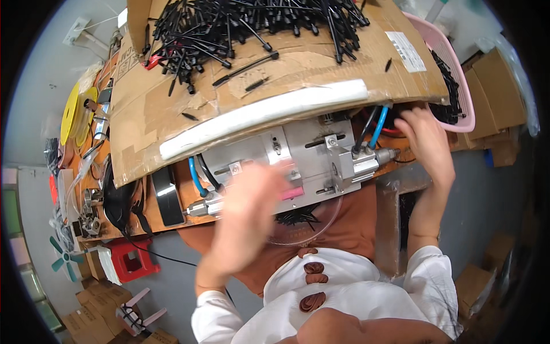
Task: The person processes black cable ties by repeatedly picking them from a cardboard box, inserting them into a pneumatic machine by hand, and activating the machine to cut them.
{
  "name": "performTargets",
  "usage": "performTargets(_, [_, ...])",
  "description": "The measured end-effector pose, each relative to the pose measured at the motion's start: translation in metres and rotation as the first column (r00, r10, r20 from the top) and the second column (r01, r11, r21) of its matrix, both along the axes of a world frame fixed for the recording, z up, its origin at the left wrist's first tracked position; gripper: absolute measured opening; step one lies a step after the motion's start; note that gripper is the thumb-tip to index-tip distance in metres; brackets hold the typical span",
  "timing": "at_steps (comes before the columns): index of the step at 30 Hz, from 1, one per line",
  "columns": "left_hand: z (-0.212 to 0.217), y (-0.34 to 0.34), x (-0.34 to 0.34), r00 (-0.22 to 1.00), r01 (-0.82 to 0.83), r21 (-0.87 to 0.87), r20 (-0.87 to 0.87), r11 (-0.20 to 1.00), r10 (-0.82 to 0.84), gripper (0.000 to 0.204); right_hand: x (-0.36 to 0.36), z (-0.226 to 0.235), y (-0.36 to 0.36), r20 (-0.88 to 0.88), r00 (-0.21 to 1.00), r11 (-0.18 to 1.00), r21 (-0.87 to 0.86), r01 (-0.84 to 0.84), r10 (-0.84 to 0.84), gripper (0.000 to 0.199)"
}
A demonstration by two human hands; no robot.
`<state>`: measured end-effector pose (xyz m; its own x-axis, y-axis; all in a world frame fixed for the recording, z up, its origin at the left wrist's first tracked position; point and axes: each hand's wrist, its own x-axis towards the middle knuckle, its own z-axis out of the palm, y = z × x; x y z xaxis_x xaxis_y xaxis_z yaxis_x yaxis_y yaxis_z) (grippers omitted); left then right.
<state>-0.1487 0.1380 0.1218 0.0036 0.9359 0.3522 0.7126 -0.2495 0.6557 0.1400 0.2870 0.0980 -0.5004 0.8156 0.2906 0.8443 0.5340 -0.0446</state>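
Observation:
My left hand (255,198) is smeared by motion above the metal fixture (309,152); whether its fingers hold anything does not show. Beside its fingertips a small pink piece (292,193) sits at the fixture's front part. At the right end of the fixture my right hand (427,137) is under the edge of the cardboard, its fingers loosely bent and apart, with no held thing visible. Blue tubes (378,127) and black tubes run into the fixture's cylinders near both hands. Thin black plastic rods (298,216) lie in a clear round-edged container (329,229) below the fixture.
A cardboard sheet (321,71) over the fixture bears a heap of black rods (258,28). A pink basket (467,109) with black parts stands at right. A phone (168,198), yellow spool (71,114) and red stool (140,261) are at left; cartons (94,309) stand on the floor.

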Motion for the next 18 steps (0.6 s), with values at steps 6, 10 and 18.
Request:
performTargets(6, [0.023, 0.125, -0.087, 0.881, -0.196, 0.19, -0.397, 0.962, 0.258, 0.016, -0.095, 0.07, 0.012, -0.255, 0.862, 0.897, 0.191, -0.399, 0.438, 0.013])
performTargets(10, [0.027, 0.144, -0.084, 0.864, -0.172, 0.088, -0.466, 0.981, 0.193, 0.014, -0.185, 0.059, 0.081, 0.001, 0.81, 0.79, 0.224, -0.571, 0.586, 0.012])
performTargets(18, [0.059, 0.075, -0.107, 0.996, 0.017, -0.226, -0.081, 0.974, -0.036, 0.016, -0.191, 0.062, 0.091, 0.007, 0.71, 0.708, -0.082, -0.701, 0.704, 0.004])
